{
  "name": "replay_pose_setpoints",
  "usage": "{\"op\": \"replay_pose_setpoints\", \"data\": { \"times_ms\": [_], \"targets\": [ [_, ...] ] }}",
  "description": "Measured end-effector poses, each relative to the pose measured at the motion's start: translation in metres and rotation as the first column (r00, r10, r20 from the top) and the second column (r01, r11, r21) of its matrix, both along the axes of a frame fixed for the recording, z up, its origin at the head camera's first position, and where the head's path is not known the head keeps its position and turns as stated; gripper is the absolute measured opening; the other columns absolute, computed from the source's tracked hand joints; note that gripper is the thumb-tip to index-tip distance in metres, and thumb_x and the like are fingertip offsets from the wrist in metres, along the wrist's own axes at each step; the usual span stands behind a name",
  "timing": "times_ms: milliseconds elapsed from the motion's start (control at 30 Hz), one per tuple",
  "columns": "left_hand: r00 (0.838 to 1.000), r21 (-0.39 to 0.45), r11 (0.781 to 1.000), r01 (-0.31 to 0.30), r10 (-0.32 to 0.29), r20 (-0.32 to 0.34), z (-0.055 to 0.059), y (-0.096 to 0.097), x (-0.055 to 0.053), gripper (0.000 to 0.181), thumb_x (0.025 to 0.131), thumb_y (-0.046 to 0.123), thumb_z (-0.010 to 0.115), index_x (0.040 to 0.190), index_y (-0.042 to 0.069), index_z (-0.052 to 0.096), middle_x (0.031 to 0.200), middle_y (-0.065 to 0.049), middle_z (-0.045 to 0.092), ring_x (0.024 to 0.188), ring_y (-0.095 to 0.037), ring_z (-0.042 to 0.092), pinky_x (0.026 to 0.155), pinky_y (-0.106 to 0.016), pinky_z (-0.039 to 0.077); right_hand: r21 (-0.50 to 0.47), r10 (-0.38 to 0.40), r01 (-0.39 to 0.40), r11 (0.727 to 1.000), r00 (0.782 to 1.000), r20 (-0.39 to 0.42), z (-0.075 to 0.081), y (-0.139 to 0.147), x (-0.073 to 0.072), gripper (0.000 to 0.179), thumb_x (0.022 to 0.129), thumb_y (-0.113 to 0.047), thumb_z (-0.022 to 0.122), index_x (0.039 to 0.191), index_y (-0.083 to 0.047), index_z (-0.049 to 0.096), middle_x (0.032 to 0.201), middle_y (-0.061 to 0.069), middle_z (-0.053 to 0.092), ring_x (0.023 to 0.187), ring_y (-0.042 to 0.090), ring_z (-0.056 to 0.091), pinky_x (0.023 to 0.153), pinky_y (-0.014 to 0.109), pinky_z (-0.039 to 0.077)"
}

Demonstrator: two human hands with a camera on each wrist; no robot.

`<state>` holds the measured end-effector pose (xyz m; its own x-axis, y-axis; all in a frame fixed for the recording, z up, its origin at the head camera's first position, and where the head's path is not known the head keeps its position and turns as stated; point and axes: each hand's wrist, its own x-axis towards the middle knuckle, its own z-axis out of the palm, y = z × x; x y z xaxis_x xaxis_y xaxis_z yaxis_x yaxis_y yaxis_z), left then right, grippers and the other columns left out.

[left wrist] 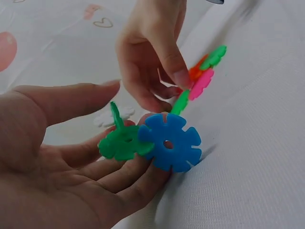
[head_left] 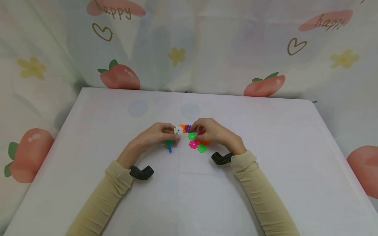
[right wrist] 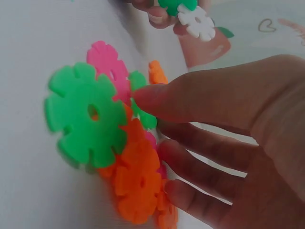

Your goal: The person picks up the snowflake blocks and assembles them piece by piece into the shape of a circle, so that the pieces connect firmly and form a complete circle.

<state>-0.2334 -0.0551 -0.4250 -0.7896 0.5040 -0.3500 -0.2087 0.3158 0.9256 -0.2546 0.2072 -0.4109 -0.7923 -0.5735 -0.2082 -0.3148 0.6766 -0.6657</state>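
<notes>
Several notched plastic flower discs lie linked in a colourful arc between the two hands. My left hand (head_left: 155, 136) holds its left end, fingers curled beneath a green disc (left wrist: 114, 147) and a blue disc (left wrist: 183, 143). Its thumb sits above them, near a white disc (head_left: 177, 127). On the other side, my right hand (head_left: 215, 130) pinches the linked discs between thumb and fingers, the thumb against a light green disc (right wrist: 138, 107). Close to it are a pink disc (right wrist: 106, 59), a larger green disc (right wrist: 78, 109) and orange discs (right wrist: 136, 176). A purple disc (head_left: 187, 128) shows left of the right fingertips.
A white cloth covers the table (head_left: 183, 200). Printed curtains (head_left: 206, 55) hang behind the table and at its sides. A black wrist device (head_left: 142, 173) is at the left cuff, and another black device (head_left: 221, 158) is at the right cuff.
</notes>
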Motion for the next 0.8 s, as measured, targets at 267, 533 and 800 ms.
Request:
{"op": "replay_pose_setpoints", "data": {
  "times_ms": [267, 533, 800],
  "targets": [
    [0.999, -0.012, 0.999, 0.034, -0.034, -0.022, -0.0009, -0.0017, -0.0001, 0.039, 0.101, 0.026, 0.066, 0.131, 0.002, 0.059, 0.118, -0.009, 0.076, 0.100, -0.019, 0.073, 0.111, -0.045, 0.042, 0.056, 0.060, -0.058, 0.997, 0.998, -0.027, 0.0006, -0.0061, 0.0012, 0.026, 0.087, -0.013, 0.081, 0.111, -0.006, 0.074, 0.105, 0.006, 0.065, 0.094, 0.022, 0.059, 0.080, 0.032, 0.052],
    [0.998, 0.018, 0.998, 0.055, -0.054, -0.022, -0.0049, -0.0048, 0.0029, 0.036, 0.105, 0.021, 0.057, 0.134, -0.002, 0.058, 0.123, -0.014, 0.074, 0.101, -0.021, 0.075, 0.117, -0.050, 0.037, 0.061, 0.042, -0.042, 0.997, 0.999, -0.004, -0.0022, -0.0078, 0.0032, 0.024, 0.086, -0.009, 0.080, 0.106, -0.004, 0.069, 0.099, 0.007, 0.067, 0.091, 0.021, 0.061, 0.081, 0.032, 0.053],
    [0.998, 0.050, 0.997, 0.055, -0.053, -0.033, -0.0064, -0.0026, -0.0002, 0.038, 0.107, 0.017, 0.054, 0.138, -0.005, 0.055, 0.123, -0.017, 0.073, 0.104, -0.024, 0.075, 0.120, -0.049, 0.035, 0.012, -0.006, 0.007, 1.000, 0.997, -0.071, -0.0028, -0.0040, 0.0025, 0.026, 0.091, -0.008, 0.077, 0.112, -0.005, 0.062, 0.096, 0.007, 0.069, 0.088, 0.020, 0.063, 0.083, 0.035, 0.055]
  ]
}}
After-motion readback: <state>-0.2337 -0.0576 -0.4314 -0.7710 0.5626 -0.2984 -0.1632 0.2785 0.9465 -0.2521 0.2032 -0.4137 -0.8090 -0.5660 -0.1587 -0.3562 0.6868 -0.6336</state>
